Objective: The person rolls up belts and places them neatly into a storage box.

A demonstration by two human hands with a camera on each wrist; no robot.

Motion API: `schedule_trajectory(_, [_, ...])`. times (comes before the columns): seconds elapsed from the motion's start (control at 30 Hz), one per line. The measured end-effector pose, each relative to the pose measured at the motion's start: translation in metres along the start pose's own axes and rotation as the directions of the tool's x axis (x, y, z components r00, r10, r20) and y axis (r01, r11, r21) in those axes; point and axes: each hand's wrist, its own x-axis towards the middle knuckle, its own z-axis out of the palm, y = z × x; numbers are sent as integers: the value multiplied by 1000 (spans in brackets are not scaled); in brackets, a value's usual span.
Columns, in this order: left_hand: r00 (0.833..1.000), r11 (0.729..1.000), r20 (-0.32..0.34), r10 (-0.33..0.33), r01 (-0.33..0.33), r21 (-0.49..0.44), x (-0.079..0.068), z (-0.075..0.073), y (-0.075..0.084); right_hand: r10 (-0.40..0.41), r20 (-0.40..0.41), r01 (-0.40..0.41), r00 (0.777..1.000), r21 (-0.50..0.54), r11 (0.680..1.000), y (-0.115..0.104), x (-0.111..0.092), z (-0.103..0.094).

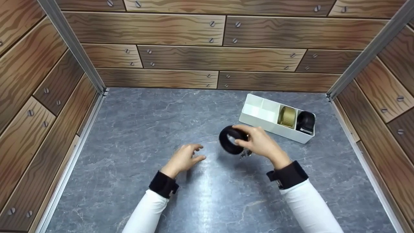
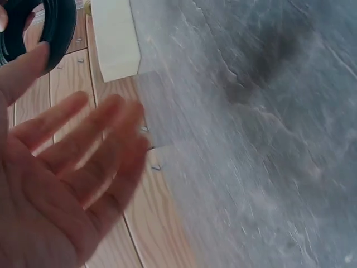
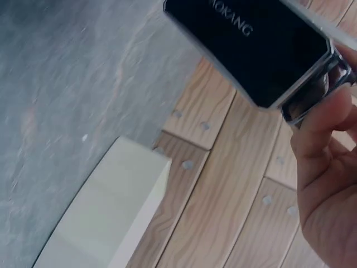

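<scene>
A coiled black belt is held above the tabletop by my right hand, thumb inside the coil and fingers over its outside. In the right wrist view its buckle shows a dark plate with silver lettering and a shiny metal edge. To the left of the belt is my left hand, its fingers loosely bent and apart, holding nothing. The left wrist view shows this palm turned up, with part of the coil beyond the thumb.
A white divided box stands at the back right, past my right hand. Its right-hand compartments hold a gold-brown coiled belt and a black coiled belt. Wood-patterned walls enclose the grey marbled tabletop.
</scene>
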Motion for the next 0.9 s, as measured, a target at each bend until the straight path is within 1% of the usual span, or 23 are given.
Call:
schedule_trajectory(0.07, [999,997,5,-41,41,68,-3,0,-4,34,-47,-36,998,-28,999,8,2,-4])
schedule_trajectory(0.2, [994,979,-17,-104,106,173,-8,1,-14,86,-146,-93,986,-46,995,21,7,-17])
schedule_trajectory(0.27, [990,965,-33,-139,143,221,-10,0,-20,101,-214,-114,972,-49,992,26,10,-25])
schedule_trajectory(0.3, [987,956,-41,-157,163,245,-12,0,-22,113,-249,-129,962,-50,990,30,13,-29])
schedule_trajectory(0.33, [983,945,-48,-179,185,268,-13,0,-24,125,-294,-148,948,-59,987,33,15,-33])
schedule_trajectory(0.37, [978,936,-51,-204,210,284,-15,0,-26,136,-341,-170,930,-71,983,36,17,-37])
schedule_trajectory(0.43, [969,919,-62,-241,248,306,-17,0,-30,155,-436,-214,886,-89,973,43,21,-45])
schedule_trajectory(0.5, [961,908,-67,-267,274,318,-19,0,-34,188,-518,-265,834,-78,961,50,25,-51])
schedule_trajectory(0.53, [959,904,-65,-276,282,322,-20,1,-35,204,-558,-292,804,-71,954,54,28,-54])
schedule_trajectory(0.63, [954,895,-57,-294,295,335,-22,2,-39,259,-638,-354,725,-22,935,66,35,-57])
schedule_trajectory(0.73, [955,892,-54,-293,293,345,-23,3,-42,313,-690,-414,653,21,910,78,41,-55])
schedule_trajectory(0.77, [955,891,-56,-291,292,347,-23,3,-42,323,-705,-429,632,29,903,82,43,-54])
schedule_trajectory(0.83, [957,892,-62,-285,288,349,-23,4,-42,333,-729,-452,598,37,891,90,45,-49])
schedule_trajectory(0.9, [957,889,-62,-284,287,356,-24,4,-42,333,-746,-467,576,34,884,97,47,-44])
